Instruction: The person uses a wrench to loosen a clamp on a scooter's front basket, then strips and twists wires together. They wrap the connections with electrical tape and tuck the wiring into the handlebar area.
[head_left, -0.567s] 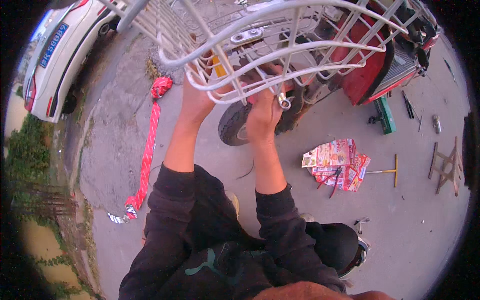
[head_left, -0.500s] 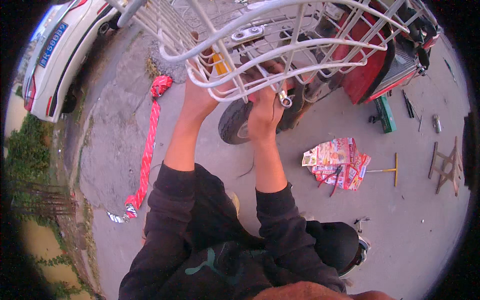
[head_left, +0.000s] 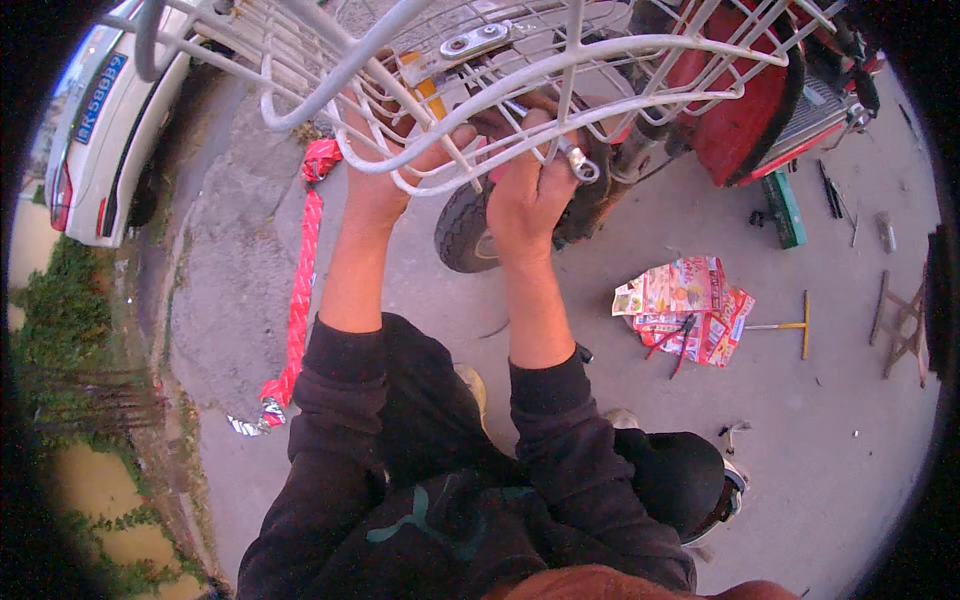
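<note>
While the right hand clamps its fingers round the wrench beside the wire basket, the left hand's grip can't be told. Wrench: likely stiff, slick, fairly heavy; hold mid-shank.

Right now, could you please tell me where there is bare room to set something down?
Mostly bare pavement shows right of the right trouser leg, this side of the wooden frame; another patch lies between the right forearm and printed sheets. Crowding is worst around the wire basket, wheel, left hand and right hand.
</note>
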